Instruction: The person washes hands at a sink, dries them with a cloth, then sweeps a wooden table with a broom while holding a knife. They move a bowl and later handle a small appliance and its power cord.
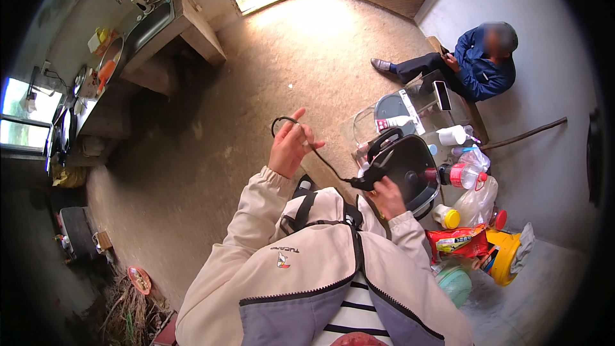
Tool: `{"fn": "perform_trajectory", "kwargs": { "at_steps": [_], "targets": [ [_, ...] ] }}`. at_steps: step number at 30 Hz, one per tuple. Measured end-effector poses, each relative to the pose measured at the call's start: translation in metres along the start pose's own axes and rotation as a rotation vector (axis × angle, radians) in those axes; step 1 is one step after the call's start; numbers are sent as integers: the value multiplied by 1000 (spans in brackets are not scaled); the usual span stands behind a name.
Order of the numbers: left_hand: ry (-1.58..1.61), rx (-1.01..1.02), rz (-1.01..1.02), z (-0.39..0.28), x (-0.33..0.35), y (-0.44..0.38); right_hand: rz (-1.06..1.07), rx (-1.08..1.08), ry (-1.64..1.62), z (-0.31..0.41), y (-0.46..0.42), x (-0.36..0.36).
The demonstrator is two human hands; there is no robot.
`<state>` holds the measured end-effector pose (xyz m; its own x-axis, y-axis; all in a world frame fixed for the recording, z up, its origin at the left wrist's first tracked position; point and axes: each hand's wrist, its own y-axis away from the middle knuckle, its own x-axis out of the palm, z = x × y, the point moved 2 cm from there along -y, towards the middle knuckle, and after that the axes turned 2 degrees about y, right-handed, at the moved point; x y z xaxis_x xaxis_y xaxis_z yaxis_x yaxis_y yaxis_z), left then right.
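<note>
My left hand (pixel 289 149) is raised over the floor, some fingers spread, and a loop of thin black cord (pixel 327 165) is caught in it. From there the cord runs down to a dark bundle (pixel 369 179) beside my right hand (pixel 388 198). The fingers of that hand hold the bundle at the near left edge of a deep, square black cooking pan (pixel 412 166). Exactly what the bundle is, I cannot tell. The pan has a loop handle (pixel 383 140) and stands on a glass-topped table (pixel 361 125).
A seated person (pixel 485 67) is at the table's far end, near a phone (pixel 442 95). Right of the pan stand a cola bottle (pixel 463 175), a yellow-lidded jar (pixel 447 216), a red packet (pixel 456 244) and a yellow bucket (pixel 504 257). A sink (pixel 151 21) lies far left.
</note>
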<state>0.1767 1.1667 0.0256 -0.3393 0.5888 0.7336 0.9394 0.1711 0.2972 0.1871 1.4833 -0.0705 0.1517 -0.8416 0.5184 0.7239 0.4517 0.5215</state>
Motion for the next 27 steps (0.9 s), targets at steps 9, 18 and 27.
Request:
{"fn": "perform_trajectory", "kwargs": {
  "at_steps": [9, 18, 27],
  "targets": [
    [-766, 98, 133, -36, -11, 41, -78, -179, 694, -22, -34, -11],
    [-951, 266, -86, -95, -48, 85, 293, -718, 1085, 27, -114, 224],
    [-757, 208, 36, -106, -82, 97, 689, 87, 437, -62, -143, 249]
  ]
}}
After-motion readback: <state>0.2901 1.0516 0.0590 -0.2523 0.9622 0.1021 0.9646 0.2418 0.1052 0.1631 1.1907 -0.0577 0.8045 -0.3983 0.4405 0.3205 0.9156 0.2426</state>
